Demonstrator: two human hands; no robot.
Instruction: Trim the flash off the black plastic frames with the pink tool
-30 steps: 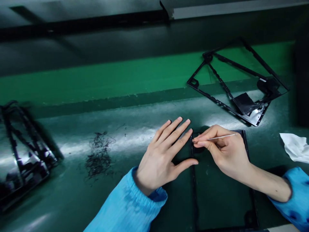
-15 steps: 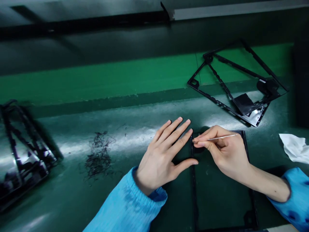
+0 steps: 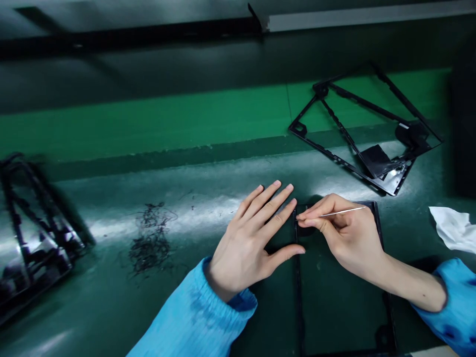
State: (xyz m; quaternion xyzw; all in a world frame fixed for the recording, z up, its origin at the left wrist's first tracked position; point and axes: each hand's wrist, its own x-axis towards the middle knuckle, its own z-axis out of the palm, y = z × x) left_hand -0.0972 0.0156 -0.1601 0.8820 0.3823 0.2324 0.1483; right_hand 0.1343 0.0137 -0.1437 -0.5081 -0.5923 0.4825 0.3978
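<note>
A thin black rectangular frame [image 3: 298, 297] lies flat in front of me. My left hand [image 3: 256, 235] rests open along its left side, fingers spread, with the index fingertip and thumb at the frame's edge. Pinched in my right hand [image 3: 342, 228] is a thin metal needle-like tool [image 3: 347, 211], its back end slanting up over the knuckles. The right fingertips meet the frame near its upper left corner, where they hide the tool's working tip.
A pile of thin black shavings [image 3: 150, 245] lies left of my hands. More black frames [image 3: 345, 131] overlap at the back right, and a stack of black frames [image 3: 37, 233] sits at the far left. Crumpled white tissue [image 3: 455, 228] is at the right.
Almost nothing differs. Both hands keep their place on the frame, and the tool stays in my right hand.
</note>
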